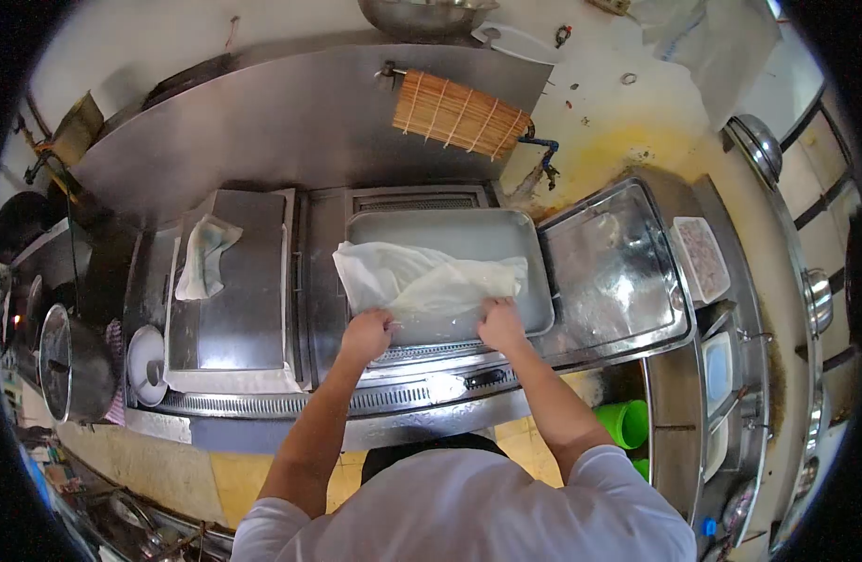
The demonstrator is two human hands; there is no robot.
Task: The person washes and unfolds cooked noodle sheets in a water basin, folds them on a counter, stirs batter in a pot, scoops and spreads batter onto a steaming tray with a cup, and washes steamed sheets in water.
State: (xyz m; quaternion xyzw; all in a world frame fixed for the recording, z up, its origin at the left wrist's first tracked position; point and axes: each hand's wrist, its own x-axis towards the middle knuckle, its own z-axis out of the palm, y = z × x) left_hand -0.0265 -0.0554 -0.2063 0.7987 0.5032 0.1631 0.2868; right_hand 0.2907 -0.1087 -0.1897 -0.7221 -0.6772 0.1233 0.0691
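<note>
A wet-looking white cloth [422, 276] lies bunched lengthwise across a shallow rectangular metal tray [440, 225], its left end hanging over the tray's rim. My left hand [368, 334] pinches the near edge of the cloth at the left. At the right, the fingers of my right hand [501, 325] are closed on the cloth's near edge, above the front of the tray. Part of the tray's floor shows between my hands, pale and shiny. My fingertips are partly hidden by the cloth.
Left stands a flat metal lid [244, 328] with a crumpled cloth [206, 258] on it. A large steel tray [614, 272] sits right, beside a white container [701, 258]. A bamboo mat [461, 112] hangs behind; a pot [75, 365] stands far left.
</note>
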